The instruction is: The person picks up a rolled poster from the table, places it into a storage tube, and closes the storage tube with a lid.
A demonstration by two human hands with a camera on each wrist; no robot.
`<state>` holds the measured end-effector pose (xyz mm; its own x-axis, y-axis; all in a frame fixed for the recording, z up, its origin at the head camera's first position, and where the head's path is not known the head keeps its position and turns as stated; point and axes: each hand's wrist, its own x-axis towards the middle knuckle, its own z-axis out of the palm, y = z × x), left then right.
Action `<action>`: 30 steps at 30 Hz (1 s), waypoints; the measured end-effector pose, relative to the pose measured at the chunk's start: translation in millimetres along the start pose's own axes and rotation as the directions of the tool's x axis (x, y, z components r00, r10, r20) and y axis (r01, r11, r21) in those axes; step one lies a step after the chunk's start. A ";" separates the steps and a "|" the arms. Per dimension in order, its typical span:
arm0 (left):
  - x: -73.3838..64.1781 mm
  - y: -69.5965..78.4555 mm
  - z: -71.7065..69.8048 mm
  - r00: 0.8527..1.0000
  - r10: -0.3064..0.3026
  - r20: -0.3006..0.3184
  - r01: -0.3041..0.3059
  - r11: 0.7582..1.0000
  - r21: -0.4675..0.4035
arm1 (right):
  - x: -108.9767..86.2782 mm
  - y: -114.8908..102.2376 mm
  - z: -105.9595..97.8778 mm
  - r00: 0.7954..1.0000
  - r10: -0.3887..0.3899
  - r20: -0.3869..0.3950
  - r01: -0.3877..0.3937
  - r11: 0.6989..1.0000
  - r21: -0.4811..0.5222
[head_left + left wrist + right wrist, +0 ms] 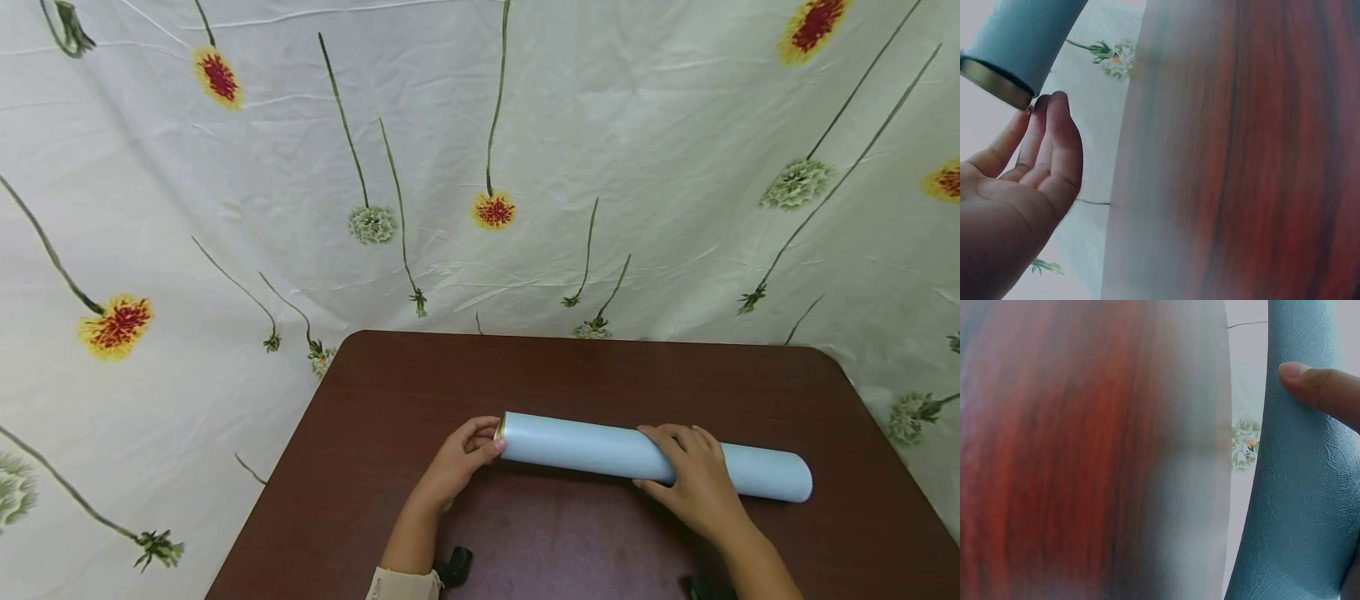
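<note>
A light blue roll (577,444) with a creased, leather-like surface and a golden inner side at its end lies across the table, slanting slightly down to the right. At its left end, my left hand (468,458) pinches the rim between thumb and bent fingers. The left wrist view shows that hand (1022,181) at the golden rim of the roll (1022,44). My right hand (693,479) grips the roll right of its middle, thumb on the near side and fingers over the top. In the right wrist view only its thumb (1319,390) shows clearly, against the roll (1297,487).
The dark reddish-brown table (450,375) has rounded far corners. Behind and beside it hangs a white cloth (450,275) printed with flowers. A black wrist device (454,567) sits by the left forearm, and another dark one (705,587) by the right.
</note>
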<state>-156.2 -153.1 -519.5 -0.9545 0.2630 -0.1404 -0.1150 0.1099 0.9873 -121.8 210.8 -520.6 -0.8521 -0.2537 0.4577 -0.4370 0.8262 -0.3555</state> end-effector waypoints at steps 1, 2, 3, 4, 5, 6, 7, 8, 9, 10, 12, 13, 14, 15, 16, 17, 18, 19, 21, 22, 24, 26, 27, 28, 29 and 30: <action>0.1 0.0 0.6 1.000 0.002 0.010 -0.002 1.000 -0.023 | 0.2 -0.4 0.1 1.000 0.000 -0.001 0.000 1.000 0.002; 0.1 0.1 1.5 1.000 0.007 0.022 -0.006 0.999 -0.053 | 0.4 -1.0 0.3 1.000 0.000 -0.001 0.000 1.000 0.005; 0.0 0.2 2.4 0.999 0.012 0.033 -0.009 0.997 -0.081 | 0.6 -1.5 0.5 1.000 0.001 0.001 -0.001 1.000 0.009; 0.2 0.4 3.5 0.999 0.015 0.041 -0.011 0.994 -0.107 | 0.7 -2.2 0.8 1.000 0.001 0.002 -0.001 1.000 0.012; 0.6 0.3 4.4 0.999 0.019 0.047 -0.013 0.992 -0.126 | 0.9 -2.8 1.1 1.000 0.002 0.003 -0.002 1.000 0.015; 0.7 0.6 5.6 0.998 0.029 0.050 -0.022 0.990 -0.139 | 1.1 -3.4 1.6 1.000 0.002 0.003 -0.002 1.000 0.019; 0.9 1.2 6.9 0.998 0.039 0.050 -0.031 0.988 -0.151 | 1.3 -4.1 2.0 1.000 0.002 0.003 -0.002 1.000 0.022; 1.3 1.6 8.0 0.998 0.048 0.048 -0.040 0.987 -0.155 | 1.5 -4.7 2.5 1.000 0.002 0.003 -0.002 1.000 0.024; 1.9 1.8 9.0 0.997 0.055 0.045 -0.048 0.988 -0.149 | 1.7 -5.4 3.1 1.000 0.003 0.002 -0.003 1.000 0.026; 2.4 2.5 10.1 0.997 0.062 0.044 -0.055 0.989 -0.139 | 1.9 -6.1 3.6 1.000 0.003 0.002 -0.003 1.000 0.026; 3.2 3.6 12.1 0.996 0.076 0.044 -0.071 0.991 -0.112 | 2.1 -7.6 4.7 1.000 0.002 0.002 -0.002 1.000 0.028; 3.6 4.1 13.1 0.996 0.075 0.042 -0.070 0.993 -0.097 | 2.1 -8.5 5.2 1.000 0.002 0.004 -0.002 1.000 0.027; 3.8 4.8 14.1 0.997 0.073 0.039 -0.069 0.994 -0.081 | 2.1 -9.3 5.7 1.000 0.001 0.006 -0.001 1.000 0.025; 3.8 5.4 15.4 0.997 0.070 0.032 -0.068 0.996 -0.065 | 1.9 -10.3 6.1 1.000 0.001 0.009 -0.001 1.000 0.024; 3.5 5.8 16.4 0.998 0.067 0.021 -0.066 0.997 -0.049 | 1.9 -11.3 6.6 1.000 0.001 0.011 -0.001 1.000 0.022; 3.1 6.3 17.6 0.998 0.063 0.005 -0.063 0.998 -0.029 | 1.8 -12.3 7.0 1.000 0.001 0.013 -0.001 1.000 0.020; 2.8 7.0 18.8 0.998 0.057 -0.012 -0.057 0.998 -0.010 | 1.6 -13.2 7.5 1.000 0.002 0.014 -0.002 1.000 0.018; 2.3 7.5 20.2 0.998 0.051 -0.029 -0.051 0.999 0.006 | 1.5 -13.9 8.0 1.000 0.003 0.014 -0.004 1.000 0.016; 1.4 8.5 22.8 0.997 0.042 -0.063 -0.040 0.998 0.045 | 1.2 -14.9 9.0 1.000 0.004 0.013 -0.004 1.000 0.014; 1.2 8.5 23.9 0.996 0.039 -0.079 -0.034 0.997 0.069 | 1.1 -15.2 9.6 1.000 0.003 0.013 -0.003 1.000 0.011; 0.4 9.0 25.9 0.994 0.039 -0.100 -0.028 0.994 0.106 | 1.1 -15.8 11.0 1.000 0.000 0.010 0.000 1.000 0.008; 0.1 7.9 26.7 0.993 0.044 -0.109 -0.028 0.989 0.144 | 1.2 -16.6 12.1 1.000 -0.002 0.010 0.002 1.000 0.005; 0.2 6.9 26.8 0.993 0.046 -0.110 -0.028 0.987 0.158 | 1.3 -17.0 12.5 1.000 -0.002 0.010 0.002 1.000 0.004; 0.6 5.9 26.8 0.992 0.049 -0.112 -0.030 0.986 0.167 | 1.5 -17.3 12.9 1.000 -0.002 0.011 0.002 1.000 0.002; 0.7 5.3 26.9 0.992 0.052 -0.113 -0.032 0.984 0.173 | 1.7 -17.8 13.0 1.000 -0.002 0.012 0.002 1.000 0.001; 1.0 4.6 27.0 0.992 0.054 -0.114 -0.033 0.983 0.179 | 2.0 -18.1 13.1 1.000 -0.002 0.014 0.002 1.000 -0.001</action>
<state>-150.2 -126.5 -517.1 -0.9845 0.1577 -0.0773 -0.0321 0.2709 0.9621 -119.3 188.7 -524.0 -0.8551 -0.2622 0.4473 -0.4383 0.8264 -0.3535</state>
